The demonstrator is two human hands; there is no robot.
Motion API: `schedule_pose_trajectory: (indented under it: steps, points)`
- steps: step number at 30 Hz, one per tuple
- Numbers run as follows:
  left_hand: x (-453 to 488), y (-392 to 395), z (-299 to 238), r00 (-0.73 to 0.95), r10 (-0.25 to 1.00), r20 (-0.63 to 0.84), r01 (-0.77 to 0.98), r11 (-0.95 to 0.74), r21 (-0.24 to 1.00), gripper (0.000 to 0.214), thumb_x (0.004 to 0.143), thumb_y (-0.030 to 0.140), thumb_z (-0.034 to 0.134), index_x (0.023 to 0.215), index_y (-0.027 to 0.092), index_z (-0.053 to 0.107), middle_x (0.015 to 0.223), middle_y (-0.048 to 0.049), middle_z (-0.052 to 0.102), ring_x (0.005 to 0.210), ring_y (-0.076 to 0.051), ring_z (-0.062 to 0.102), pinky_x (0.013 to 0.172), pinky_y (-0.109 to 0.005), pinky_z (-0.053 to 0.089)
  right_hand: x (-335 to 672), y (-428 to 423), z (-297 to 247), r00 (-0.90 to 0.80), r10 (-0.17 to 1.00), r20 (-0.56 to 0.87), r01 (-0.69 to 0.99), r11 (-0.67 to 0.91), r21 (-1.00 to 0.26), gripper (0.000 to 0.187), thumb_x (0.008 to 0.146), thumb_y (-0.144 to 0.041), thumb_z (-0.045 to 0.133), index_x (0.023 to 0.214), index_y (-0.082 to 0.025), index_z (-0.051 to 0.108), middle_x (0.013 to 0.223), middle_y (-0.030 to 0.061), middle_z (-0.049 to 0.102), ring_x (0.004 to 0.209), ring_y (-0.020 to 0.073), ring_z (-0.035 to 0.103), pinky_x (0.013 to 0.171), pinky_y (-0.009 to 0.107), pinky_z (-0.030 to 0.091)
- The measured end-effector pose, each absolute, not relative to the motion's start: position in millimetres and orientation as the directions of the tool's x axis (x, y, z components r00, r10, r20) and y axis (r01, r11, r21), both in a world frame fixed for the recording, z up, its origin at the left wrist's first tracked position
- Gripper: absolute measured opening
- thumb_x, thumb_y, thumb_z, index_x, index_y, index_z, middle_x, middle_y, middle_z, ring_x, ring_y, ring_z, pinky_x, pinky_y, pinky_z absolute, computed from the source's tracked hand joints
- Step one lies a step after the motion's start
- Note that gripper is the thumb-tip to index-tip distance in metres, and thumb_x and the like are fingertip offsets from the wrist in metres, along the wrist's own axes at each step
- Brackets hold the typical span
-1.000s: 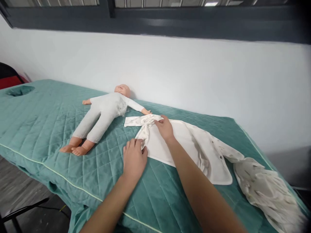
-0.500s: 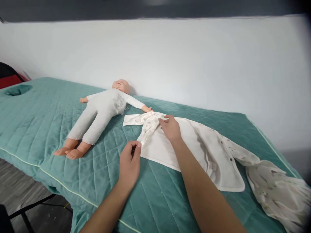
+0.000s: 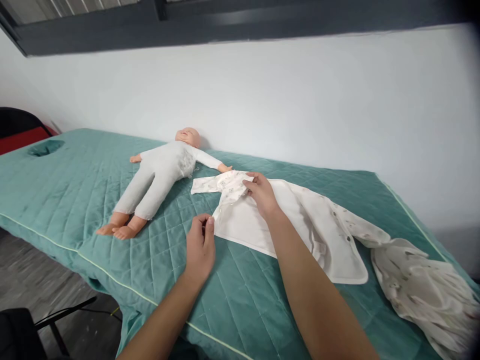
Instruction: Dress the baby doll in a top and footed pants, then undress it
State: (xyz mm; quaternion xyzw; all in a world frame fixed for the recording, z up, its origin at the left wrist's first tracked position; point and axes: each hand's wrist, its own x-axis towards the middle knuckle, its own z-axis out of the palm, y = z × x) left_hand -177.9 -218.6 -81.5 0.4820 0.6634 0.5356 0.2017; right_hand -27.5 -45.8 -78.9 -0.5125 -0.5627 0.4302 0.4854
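Observation:
A white baby garment [image 3: 300, 225] with small prints lies spread on the teal quilted bed [image 3: 75, 200]. My left hand [image 3: 200, 248] pinches the garment's near left corner between thumb and fingers. My right hand [image 3: 261, 193] grips a bunched fold of the garment near its left sleeve. A baby doll [image 3: 159, 172] in a white bodysuit lies on its back to the left, head toward the wall, one arm reaching almost to the garment's sleeve.
A crumpled white printed cloth [image 3: 423, 290] lies at the bed's right end. The white wall [image 3: 262, 100] runs behind the bed, under a dark window frame. A red and black chair [image 3: 18, 135] stands at far left, and dark floor shows below.
My left hand went from lying flat beside the garment to pinching its corner. My right hand has kept its grip on the bunched fold. The view shifted a little.

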Motion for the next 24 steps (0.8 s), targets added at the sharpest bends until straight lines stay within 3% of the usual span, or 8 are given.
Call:
schedule_pose_trajectory:
  steps: [4,10,15,17,19,22,24]
  points:
    - [-176.3,-216.9,-83.3,-0.385,0.882,0.274,0.498,-0.052,0.866,0.030,0.099,0.045,0.043,0.097,0.020,0.059,0.086,-0.0026,0.066,0.078,-0.018,0.060,0.072,-0.030,0.045,-18.2,-46.1,-77.0,0.067,0.991,0.113,0.320,0.086,-0.943,0.039,0.075,-0.035,0.062,0.111,-0.020,0.063,0.082,-0.0016,0.058,0.074,0.0166,0.055,0.074,0.030,0.046]
    - [-173.5,-214.8,-86.0,-0.152,0.948,0.280,0.617,-0.131,0.776,0.023,0.099,0.036,0.044,0.099,0.021,0.061,0.091,-0.0028,0.070,0.083,-0.019,0.063,0.076,-0.031,0.044,2.1,-47.9,-65.2,0.042,0.996,0.081,0.494,0.049,-0.868,0.041,0.075,-0.022,0.062,0.116,-0.022,0.069,0.088,0.0019,0.065,0.086,0.0202,0.059,0.088,0.035,0.045]
    - [-173.2,-214.4,-82.2,-0.234,0.948,0.217,0.525,-0.064,0.848,0.023,0.098,0.037,0.046,0.096,0.020,0.061,0.085,-0.0017,0.068,0.076,-0.017,0.061,0.072,-0.029,0.044,22.4,-57.9,-50.2,-0.157,0.983,-0.094,0.492,-0.004,-0.870,0.039,0.075,-0.029,0.071,0.113,-0.021,0.071,0.074,0.0007,0.067,0.065,0.0173,0.062,0.067,0.032,0.052]
    - [-175.2,-212.7,-81.7,-0.292,0.934,0.206,0.463,-0.050,0.885,0.024,0.097,0.039,0.047,0.096,0.020,0.061,0.087,-0.0019,0.068,0.079,-0.017,0.061,0.074,-0.029,0.046,26.7,-61.8,-45.9,-0.232,0.959,-0.163,0.415,-0.054,-0.908,0.045,0.076,-0.029,0.072,0.120,-0.023,0.068,0.069,-0.0016,0.065,0.059,0.0149,0.061,0.061,0.028,0.052]
    - [-178.5,-209.6,-83.1,-0.391,0.899,0.195,0.377,-0.037,0.926,0.025,0.097,0.042,0.049,0.098,0.021,0.062,0.092,-0.0026,0.067,0.086,-0.018,0.062,0.078,-0.030,0.048,25.3,-64.6,-43.0,-0.248,0.955,-0.163,0.234,-0.105,-0.967,0.049,0.078,-0.029,0.072,0.125,-0.024,0.065,0.073,-0.0018,0.067,0.060,0.0130,0.063,0.062,0.026,0.054]
    - [-184.3,-203.5,-87.2,-0.571,0.807,0.153,0.218,-0.031,0.975,0.028,0.096,0.046,0.052,0.102,0.021,0.061,0.098,-0.0035,0.066,0.093,-0.018,0.062,0.084,-0.031,0.049,12.9,-66.5,-43.0,-0.257,0.965,-0.054,-0.138,-0.092,-0.986,0.053,0.082,-0.034,0.072,0.132,-0.027,0.058,0.103,0.0032,0.073,0.084,0.0155,0.072,0.081,0.030,0.059]
    - [-187.0,-200.4,-90.1,-0.635,0.760,0.136,0.138,-0.062,0.988,0.030,0.096,0.048,0.051,0.106,0.021,0.058,0.102,-0.0046,0.064,0.095,-0.018,0.061,0.086,-0.032,0.050,1.6,-66.2,-47.0,-0.288,0.957,0.019,-0.269,-0.062,-0.961,0.056,0.082,-0.035,0.073,0.134,-0.028,0.054,0.125,0.0062,0.069,0.106,0.0192,0.070,0.095,0.035,0.057]
